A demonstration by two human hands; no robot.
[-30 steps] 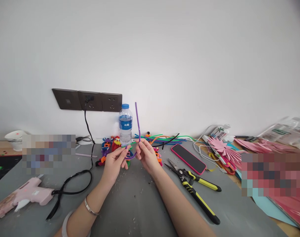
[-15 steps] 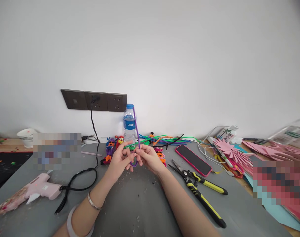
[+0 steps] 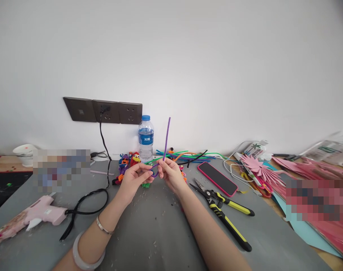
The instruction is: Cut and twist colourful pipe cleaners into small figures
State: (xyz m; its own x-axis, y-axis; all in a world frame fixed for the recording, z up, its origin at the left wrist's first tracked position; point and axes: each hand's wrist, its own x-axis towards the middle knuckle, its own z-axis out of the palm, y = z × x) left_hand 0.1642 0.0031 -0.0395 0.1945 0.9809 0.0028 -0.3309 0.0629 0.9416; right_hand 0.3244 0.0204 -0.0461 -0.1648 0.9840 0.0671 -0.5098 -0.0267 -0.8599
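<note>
Purple stem [image 3: 167, 137] near-upright above right grip [image 3: 171, 175]

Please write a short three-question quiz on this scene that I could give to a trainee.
1. True or false: the cutters lie with their handles spread apart.

2. Multiple choice: what colour is the fuzzy stem sticking up from the right hand?
A) orange
B) purple
C) black

3. Fill in the blank: as the wearer sees it, the phone lies to the ____ of the bottle.

Key: 1. True; 2. B; 3. right.
</note>
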